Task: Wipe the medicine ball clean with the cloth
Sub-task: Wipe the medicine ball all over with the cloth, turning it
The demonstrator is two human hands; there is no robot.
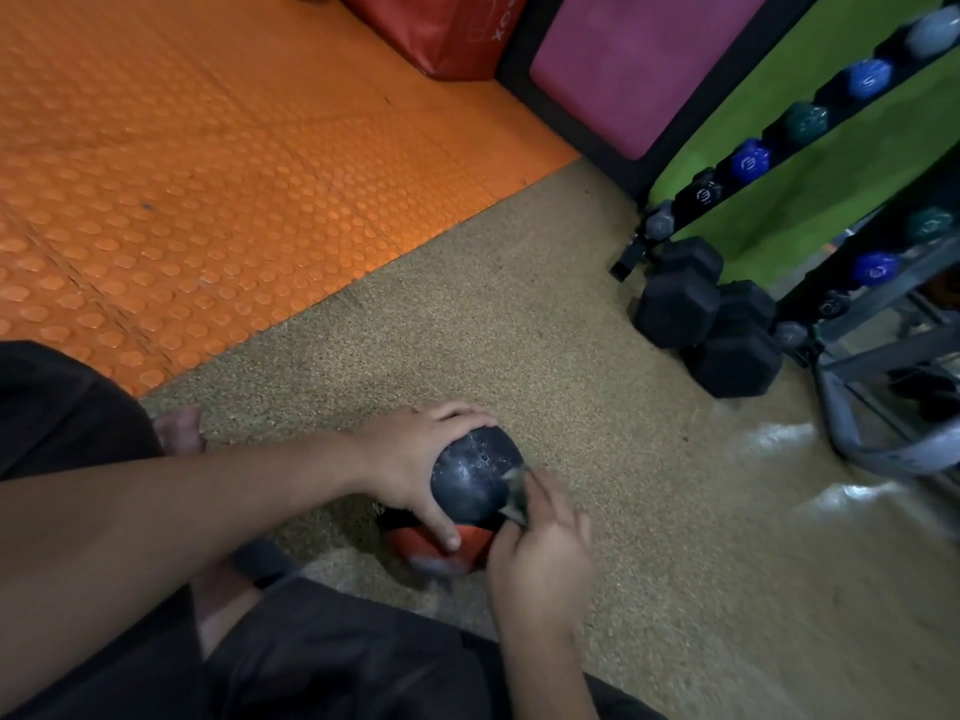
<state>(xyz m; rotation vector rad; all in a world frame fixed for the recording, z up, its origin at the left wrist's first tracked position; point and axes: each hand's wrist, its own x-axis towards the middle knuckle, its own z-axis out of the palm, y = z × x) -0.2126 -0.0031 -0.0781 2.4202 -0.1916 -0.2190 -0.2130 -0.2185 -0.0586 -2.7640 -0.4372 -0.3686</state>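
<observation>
I am seeing the medicine ball [470, 485], black on top and red underneath, sitting low on the speckled tan floor [623, 459] just in front of the person's dark-clothed legs [322, 662]. The left hand [410, 465] is gripping it from the far side, fingers curled over the top and thumb reaching down across the red band. The right hand [540, 553] is pinching a small grey cloth [515, 493] and pressing it against the ball's right flank; its fingers are closing on the cloth, which is blurred. A bare foot [179, 428] is resting on the floor to the left of the ball. Beyond it, an orange studded mat [208, 174] is covering the floor's upper left. To the right, well apart from the ball, black hex dumbbells [711, 319] are lying at the foot of a rack [800, 142] carrying small coloured dumbbells, against a green wall [831, 210]. A pink pad [634, 59] and a red box [441, 28] are standing at the top.
</observation>
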